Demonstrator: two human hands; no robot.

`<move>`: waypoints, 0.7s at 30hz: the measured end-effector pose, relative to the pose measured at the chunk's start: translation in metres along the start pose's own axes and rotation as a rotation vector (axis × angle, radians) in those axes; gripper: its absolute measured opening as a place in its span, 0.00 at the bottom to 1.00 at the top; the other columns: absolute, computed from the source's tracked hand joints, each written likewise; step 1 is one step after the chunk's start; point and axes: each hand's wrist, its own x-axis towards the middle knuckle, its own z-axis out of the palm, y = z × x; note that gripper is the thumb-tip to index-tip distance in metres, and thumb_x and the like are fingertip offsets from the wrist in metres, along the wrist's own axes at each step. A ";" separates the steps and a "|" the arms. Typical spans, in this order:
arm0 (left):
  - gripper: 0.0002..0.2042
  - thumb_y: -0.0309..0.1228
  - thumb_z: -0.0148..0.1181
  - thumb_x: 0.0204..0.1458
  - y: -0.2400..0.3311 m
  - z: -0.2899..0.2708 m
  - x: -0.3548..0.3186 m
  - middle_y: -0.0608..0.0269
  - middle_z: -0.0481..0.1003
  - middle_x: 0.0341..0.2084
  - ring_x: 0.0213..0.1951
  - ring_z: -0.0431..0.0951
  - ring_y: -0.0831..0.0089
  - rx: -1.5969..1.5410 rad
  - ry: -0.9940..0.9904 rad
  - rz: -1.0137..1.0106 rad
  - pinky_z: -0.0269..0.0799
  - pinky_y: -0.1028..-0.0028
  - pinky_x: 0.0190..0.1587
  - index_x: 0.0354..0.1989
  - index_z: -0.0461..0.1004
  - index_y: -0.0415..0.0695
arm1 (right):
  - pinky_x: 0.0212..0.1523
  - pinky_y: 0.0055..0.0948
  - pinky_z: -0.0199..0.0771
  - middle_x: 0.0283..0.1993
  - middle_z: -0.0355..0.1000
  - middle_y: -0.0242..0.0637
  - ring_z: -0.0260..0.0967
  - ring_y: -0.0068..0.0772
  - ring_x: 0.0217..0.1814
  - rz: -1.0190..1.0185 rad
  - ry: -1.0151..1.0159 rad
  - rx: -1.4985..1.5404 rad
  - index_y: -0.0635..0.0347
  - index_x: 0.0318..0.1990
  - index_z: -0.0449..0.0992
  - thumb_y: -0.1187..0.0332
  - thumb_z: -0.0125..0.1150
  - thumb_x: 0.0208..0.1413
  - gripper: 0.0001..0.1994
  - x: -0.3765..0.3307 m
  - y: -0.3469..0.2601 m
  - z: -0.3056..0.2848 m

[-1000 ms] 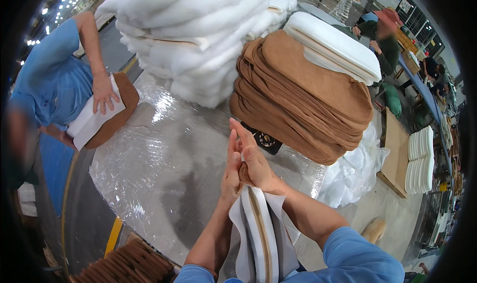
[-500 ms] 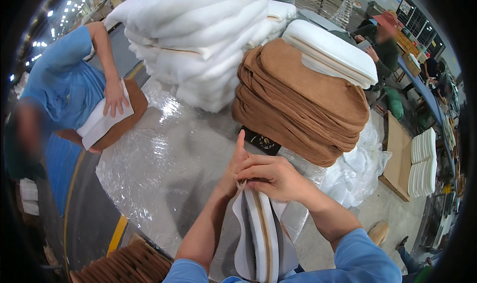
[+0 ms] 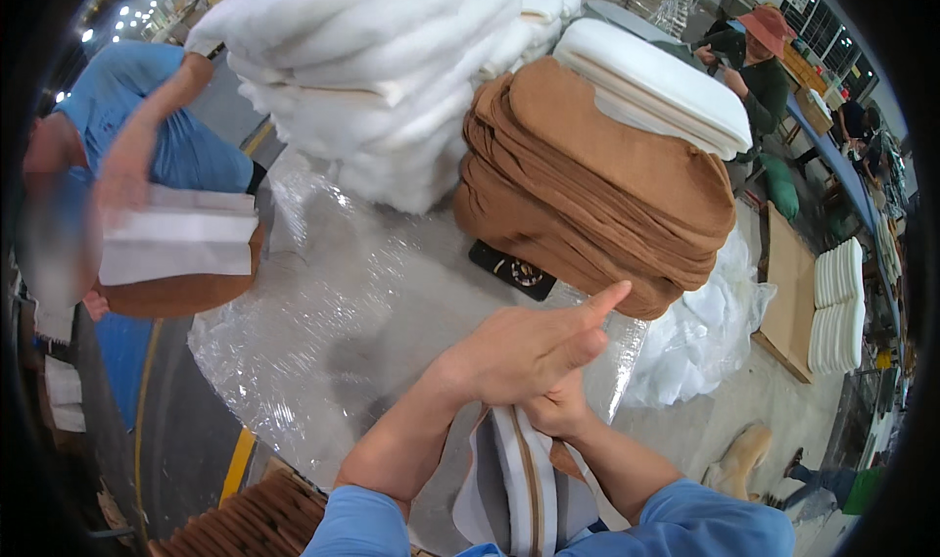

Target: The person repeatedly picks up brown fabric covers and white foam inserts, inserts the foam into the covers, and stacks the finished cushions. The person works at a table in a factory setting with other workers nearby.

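A folded layered piece (image 3: 530, 469), white padding with a tan strip down its middle and grey-white flaps at its sides, rises toward my hands from the lower edge. A bit of brown material shows at its right. Above its top end my left hand (image 3: 519, 356) lies across my right, its index finger and thumb stretched out and its other fingers not clearly seen. My right hand (image 3: 560, 405) is close against the left and beside the piece's top. Its fingers are mostly hidden, so any hold on the piece cannot be made out.
Ahead stand a stack of brown pads (image 3: 597, 180), white pads (image 3: 656, 82) and a tall white padding pile (image 3: 372, 77). A black flat object (image 3: 514, 268) lies by the brown stack on the plastic-covered table (image 3: 392, 283). At left a co-worker handles a white-and-brown piece (image 3: 181, 249).
My left hand has swung right across my right hand, which had been pinching at the piece's top. The co-worker's hand has moved, and their white-and-brown piece is turned and lies farther left.
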 end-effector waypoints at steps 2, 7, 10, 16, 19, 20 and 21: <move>0.37 0.59 0.38 0.72 0.002 0.002 0.000 0.52 0.70 0.69 0.65 0.76 0.55 0.072 0.006 -0.053 0.71 0.61 0.64 0.79 0.54 0.43 | 0.46 0.40 0.78 0.37 0.80 0.41 0.78 0.46 0.42 -0.014 0.036 0.042 0.63 0.38 0.82 0.83 0.58 0.54 0.09 -0.002 -0.004 0.000; 0.30 0.50 0.38 0.74 -0.033 0.016 -0.010 0.47 0.74 0.64 0.62 0.78 0.54 -0.489 0.482 0.231 0.69 0.60 0.65 0.73 0.63 0.40 | 0.48 0.39 0.79 0.40 0.81 0.41 0.80 0.43 0.44 -0.075 -0.049 -0.062 0.64 0.37 0.82 0.84 0.60 0.53 0.08 0.007 -0.011 -0.009; 0.27 0.46 0.37 0.74 -0.068 0.031 -0.023 0.46 0.74 0.62 0.62 0.76 0.58 -0.937 1.107 0.304 0.66 0.61 0.67 0.67 0.68 0.36 | 0.49 0.39 0.80 0.42 0.82 0.41 0.81 0.42 0.45 -0.094 0.007 -0.041 0.63 0.37 0.82 0.82 0.60 0.55 0.07 0.004 -0.008 -0.009; 0.24 0.39 0.38 0.73 -0.091 0.072 -0.034 0.48 0.74 0.63 0.69 0.67 0.62 -0.930 0.782 0.113 0.56 0.64 0.73 0.61 0.74 0.33 | 0.48 0.38 0.79 0.42 0.82 0.41 0.80 0.42 0.45 -0.158 -0.003 -0.005 0.63 0.38 0.82 0.77 0.63 0.58 0.03 -0.002 -0.012 -0.012; 0.24 0.42 0.43 0.71 -0.092 0.066 -0.030 0.51 0.74 0.62 0.67 0.69 0.63 -0.746 0.721 0.144 0.58 0.66 0.71 0.59 0.75 0.34 | 0.49 0.38 0.79 0.43 0.82 0.40 0.80 0.42 0.45 -0.163 -0.008 -0.004 0.62 0.38 0.82 0.76 0.64 0.58 0.03 -0.002 -0.013 -0.015; 0.23 0.42 0.45 0.70 -0.090 0.064 -0.030 0.52 0.74 0.61 0.65 0.70 0.65 -0.644 0.702 0.138 0.60 0.67 0.69 0.59 0.75 0.34 | 0.49 0.38 0.79 0.43 0.82 0.40 0.80 0.42 0.45 -0.153 -0.004 0.001 0.62 0.38 0.82 0.76 0.64 0.58 0.03 -0.003 -0.012 -0.015; 0.22 0.42 0.47 0.70 -0.089 0.065 -0.030 0.54 0.74 0.59 0.62 0.71 0.66 -0.678 0.698 0.129 0.61 0.68 0.67 0.57 0.75 0.35 | 0.49 0.38 0.79 0.43 0.82 0.40 0.80 0.42 0.45 -0.143 0.000 0.005 0.62 0.38 0.82 0.75 0.64 0.58 0.03 -0.004 -0.012 -0.016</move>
